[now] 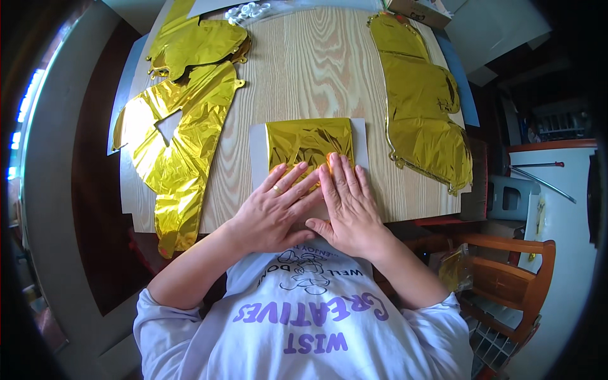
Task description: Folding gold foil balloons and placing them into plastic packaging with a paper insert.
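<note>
Both hands lie flat, palms down, fingers extended and spread, grasping nothing. The left hand [275,206], with a ring on one finger, and the right hand [347,202] press side by side on the near half of a folded, crinkled gold foil balloon [309,142]. That balloon lies on a white rectangular sheet [258,149] at the near edge of the light wooden table [316,69], directly in front of the person.

Progress, judged from the layout: this one piece appears folded down to a compact rectangle and is being pressed flat. The remaining pieces appear untreated. A large flat gold foil balloon with a triangular cut-out [174,149] lies unfolded at the left; another crumpled gold foil shape [193,41] sits beyond it at the far left. A long gold foil balloon [421,101] lies spread along the right side. A small cluster of white items [248,11] rests at the far edge; their nature cannot be determined.
</note>
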### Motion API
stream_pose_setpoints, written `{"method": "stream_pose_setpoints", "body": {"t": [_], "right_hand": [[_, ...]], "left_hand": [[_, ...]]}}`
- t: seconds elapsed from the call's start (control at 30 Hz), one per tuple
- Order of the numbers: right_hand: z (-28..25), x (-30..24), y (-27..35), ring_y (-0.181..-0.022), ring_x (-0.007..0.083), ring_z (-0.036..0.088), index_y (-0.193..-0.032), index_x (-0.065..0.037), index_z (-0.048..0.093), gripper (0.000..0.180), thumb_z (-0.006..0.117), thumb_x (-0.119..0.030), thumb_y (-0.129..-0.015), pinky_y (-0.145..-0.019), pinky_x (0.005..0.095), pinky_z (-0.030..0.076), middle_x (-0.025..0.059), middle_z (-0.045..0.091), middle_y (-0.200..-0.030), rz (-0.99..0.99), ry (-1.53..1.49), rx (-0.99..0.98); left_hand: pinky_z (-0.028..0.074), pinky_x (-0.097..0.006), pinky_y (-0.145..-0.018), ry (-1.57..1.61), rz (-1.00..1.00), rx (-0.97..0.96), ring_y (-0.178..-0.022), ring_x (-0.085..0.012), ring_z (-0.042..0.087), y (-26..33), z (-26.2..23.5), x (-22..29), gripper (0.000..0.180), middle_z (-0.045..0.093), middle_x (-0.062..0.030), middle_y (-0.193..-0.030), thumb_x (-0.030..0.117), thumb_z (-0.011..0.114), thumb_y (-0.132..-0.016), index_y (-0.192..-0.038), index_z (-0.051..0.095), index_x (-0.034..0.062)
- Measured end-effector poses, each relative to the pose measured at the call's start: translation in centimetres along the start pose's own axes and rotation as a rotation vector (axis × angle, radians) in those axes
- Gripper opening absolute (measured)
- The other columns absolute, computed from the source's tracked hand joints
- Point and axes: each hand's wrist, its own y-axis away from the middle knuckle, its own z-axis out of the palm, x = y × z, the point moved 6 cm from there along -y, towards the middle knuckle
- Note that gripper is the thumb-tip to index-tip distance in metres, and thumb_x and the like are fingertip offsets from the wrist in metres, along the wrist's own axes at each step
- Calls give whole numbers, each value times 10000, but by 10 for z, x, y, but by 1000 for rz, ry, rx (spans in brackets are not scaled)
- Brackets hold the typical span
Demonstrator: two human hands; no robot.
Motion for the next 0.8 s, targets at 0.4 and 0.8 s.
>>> {"method": "stream_pose_setpoints", "body": {"t": [0.4,0.8], "right_hand": [[1,-3,-1,-1561,421,61,-1577,63,207,1035,658,-553,-877,-1246,579,39,292,90,-1661,16,-36,45],[1,-3,-2,-1563,414,8,-1585,49,180,1010,666,-513,-900,-1232,620,27,283,101,-1657,37,-56,21]], "left_hand": [[150,-536,-1247,-218,-188,-14,-1545,-371,201,-11,-51,-35,849,272,-186,-1650,552,530,-970,-1572,302,-1],[166,-521,-1250,-234,301,-62,-1534,-311,258,-98,-8,-75,882,272,-123,-1663,722,261,-997,-1610,253,88]]}}
